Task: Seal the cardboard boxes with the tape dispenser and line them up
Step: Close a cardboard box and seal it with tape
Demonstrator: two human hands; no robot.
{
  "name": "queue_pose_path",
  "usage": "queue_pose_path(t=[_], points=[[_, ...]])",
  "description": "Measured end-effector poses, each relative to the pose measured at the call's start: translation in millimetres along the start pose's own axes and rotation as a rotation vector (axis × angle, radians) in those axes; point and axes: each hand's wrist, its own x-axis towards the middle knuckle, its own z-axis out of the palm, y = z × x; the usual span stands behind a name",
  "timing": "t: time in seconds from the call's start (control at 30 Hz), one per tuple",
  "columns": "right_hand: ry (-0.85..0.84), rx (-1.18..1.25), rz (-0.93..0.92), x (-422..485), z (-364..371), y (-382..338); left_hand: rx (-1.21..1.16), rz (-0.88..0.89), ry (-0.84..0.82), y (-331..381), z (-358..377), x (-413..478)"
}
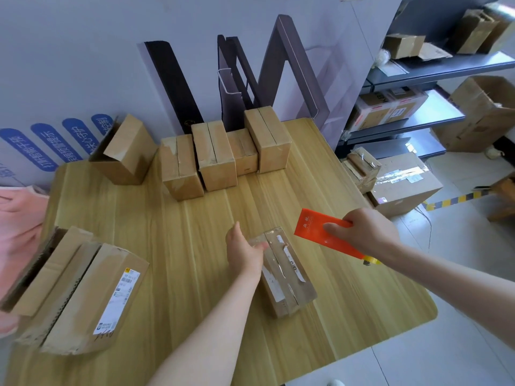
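Bare forearms reach up from the bottom edge of the frame over a pale wooden table (pixel 172 268). The left hand (pixel 245 250) holds the far end of a small box (pixel 287 277), which lies at lower centre with glossy tape and torn label scraps along its top. The thumb points away, and the fingers bend over the top edge, mostly hidden behind the back of the hand. The right hand (pixel 366 232), right of centre, is clenched around an orange tape dispenser (pixel 316 229) held in the air just beside the box's far right corner. The wrist covers the rear of the dispenser, so only a sliver of the yellowish tape roll (pixel 372 261) shows, and its blade cannot be made out. At lower left lies a large box (pixel 83 291) with a white shipping label whose print is too small to read; its left side is cut off by the frame. At upper centre a row of boxes (pixel 216 157) stands side by side near the wall, the third partly hidden between its taller neighbours. Left of them an open box (pixel 125 154) lies tipped on its side. A pink cloth (pixel 16 215) is cropped at the left edge. Shelves (pixel 434 68) and floor cartons (pixel 404 185) fill the upper right, blurred.
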Motion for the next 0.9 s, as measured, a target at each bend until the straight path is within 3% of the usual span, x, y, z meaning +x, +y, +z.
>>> queue_pose_path(t=[0.1, 0.33, 0.4, 0.47, 0.5, 0.57, 0.63, 0.7, 0.8, 0.9], points=[[0.01, 0.025, 0.015, -7.3, -0.6, 4.2, -0.143, 0.002, 0.122, -12.9, 3.8, -16.8], [0.021, 0.029, 0.019, -15.6, 0.2, 10.4, -0.129, 0.022, -0.069, -26.2, 18.2, -17.8], [0.021, 0.052, 0.013, -16.1, -2.1, 12.6, 0.046, 0.067, -0.04, -24.5, 18.6, -14.4], [0.026, 0.074, 0.014, -16.1, -5.4, 15.4, 0.348, 0.365, 0.032, -17.5, 19.6, -9.9], [0.031, 0.081, 0.009, -15.9, -8.1, 16.8, 0.432, 0.545, -0.002, -8.6, 20.1, -8.4], [0.045, 0.097, -0.007, -15.8, -16.6, 20.0, 0.529, 0.799, -0.287, 14.4, 18.3, -8.4], [0.059, 0.127, -0.019, -17.8, -27.8, 23.9, 0.728, 0.879, -0.581, 24.0, 15.7, -9.6], [0.083, 0.142, -0.029, -21.6, -40.9, 28.5, 0.895, 0.823, -0.569, 20.1, 11.7, -9.7], [0.121, 0.171, -0.059, -27.6, -64.7, 33.3, 0.917, 0.553, -0.28, 9.9, -2.1, -8.4], [0.141, 0.263, -0.091, -34.6, -88.7, 32.9, 0.919, 0.278, -0.15, 6.9, -18.9, -6.0]])
